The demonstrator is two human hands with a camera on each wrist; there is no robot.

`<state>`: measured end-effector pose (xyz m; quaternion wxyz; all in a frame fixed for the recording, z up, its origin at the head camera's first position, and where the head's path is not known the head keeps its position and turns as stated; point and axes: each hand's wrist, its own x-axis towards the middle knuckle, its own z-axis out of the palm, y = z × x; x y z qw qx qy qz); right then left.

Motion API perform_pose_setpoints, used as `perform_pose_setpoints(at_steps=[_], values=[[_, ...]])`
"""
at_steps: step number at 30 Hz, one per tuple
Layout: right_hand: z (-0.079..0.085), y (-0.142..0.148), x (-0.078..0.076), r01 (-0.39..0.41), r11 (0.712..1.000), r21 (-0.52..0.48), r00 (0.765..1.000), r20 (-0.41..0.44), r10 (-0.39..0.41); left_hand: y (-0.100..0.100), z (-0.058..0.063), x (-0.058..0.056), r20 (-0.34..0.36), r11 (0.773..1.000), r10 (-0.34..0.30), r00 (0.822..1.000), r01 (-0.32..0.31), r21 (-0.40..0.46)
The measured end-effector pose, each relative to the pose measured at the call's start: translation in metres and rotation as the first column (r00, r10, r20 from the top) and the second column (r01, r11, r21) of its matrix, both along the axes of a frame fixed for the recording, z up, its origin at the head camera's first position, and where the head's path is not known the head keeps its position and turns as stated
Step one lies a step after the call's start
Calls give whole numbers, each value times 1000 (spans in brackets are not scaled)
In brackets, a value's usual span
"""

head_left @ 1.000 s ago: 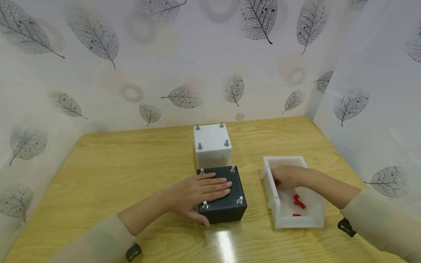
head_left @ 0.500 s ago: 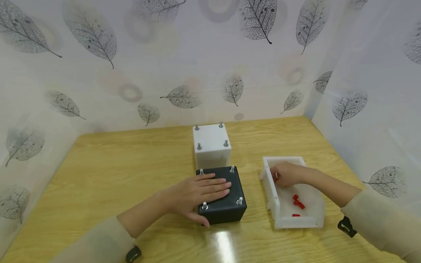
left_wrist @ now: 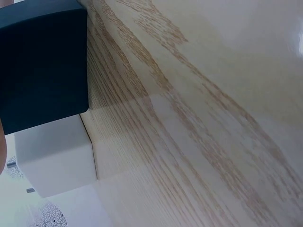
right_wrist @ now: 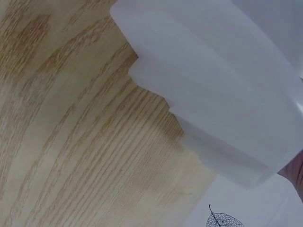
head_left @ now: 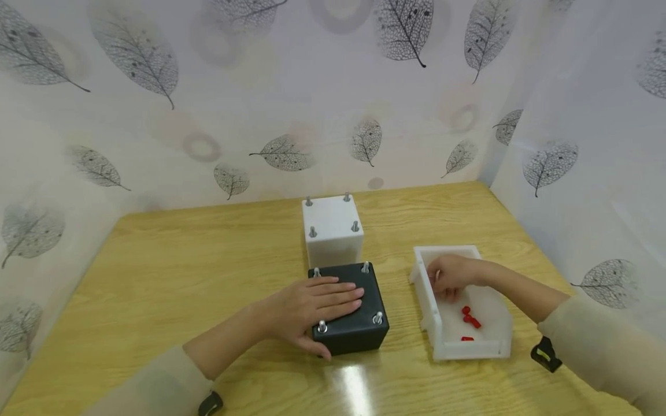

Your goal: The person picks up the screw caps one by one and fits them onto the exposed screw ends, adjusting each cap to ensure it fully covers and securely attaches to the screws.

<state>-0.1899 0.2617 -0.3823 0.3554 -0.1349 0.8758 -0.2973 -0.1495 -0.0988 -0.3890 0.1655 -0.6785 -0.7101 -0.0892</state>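
In the head view my left hand [head_left: 307, 309] lies flat on top of a black block [head_left: 359, 338], fingers straight and the thumb down along its near side. Upright metal bolts stand at the corners of the block's top. My right hand [head_left: 455, 273] reaches into a white plastic bin [head_left: 470, 351], its fingers bent down near the far left inner wall. Whatever lies at those fingertips is hidden. Small red pieces [head_left: 470, 318] lie on the bin floor nearer to me. The left wrist view shows the black block [left_wrist: 42, 71] from the side; the right wrist view shows the bin's outer wall [right_wrist: 213, 85].
Directly behind the black block stands a white block [head_left: 333, 222], also with bolts at its top corners. Both blocks and the bin rest on a wood-grain table [head_left: 208, 254]. Leaf-patterned walls [head_left: 312, 104] close off the back and sides.
My right hand shifts its fingers inside the bin; red seen at its fingertips earlier no longer shows. The left hand stays on the black block. The head view drifts slightly.
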Motion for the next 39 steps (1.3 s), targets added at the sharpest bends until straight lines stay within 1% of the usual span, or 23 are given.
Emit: perform_pose_setpoints(at_steps=[4, 10, 16, 22, 25, 33, 35, 39], values=[[2, 0, -1, 81, 997, 14, 992, 92, -82, -1, 0, 0, 6, 1000, 4, 1000, -4, -1], [3, -4, -2, 170, 985, 26, 970, 171, -172, -2, 0, -1, -2, 1000, 3, 1000, -3, -26], [7, -6, -3, 174, 985, 13, 960, 221, -173, -2, 3, -2, -12, 998, -6, 1000, 5, -64], [12, -8, -2, 188, 982, 2, 948, 263, -182, -1, 8, -3, -29, 992, -10, 1000, 6, -127], [13, -8, -2, 196, 981, -1, 940, 285, -187, -1, 10, -3, -18, 989, -10, 1000, 7, -146], [21, -8, 0, 202, 979, -20, 925, 334, -183, -1, 9, -5, 29, 989, -20, 999, 24, -149], [22, -7, 0, 202, 979, -22, 923, 338, -183, -1, 9, -5, 25, 989, -22, 999, 26, -145], [26, -5, -1, 192, 981, -16, 930, 321, -177, -1, 8, -6, 0, 992, -21, 1000, 21, -125]])
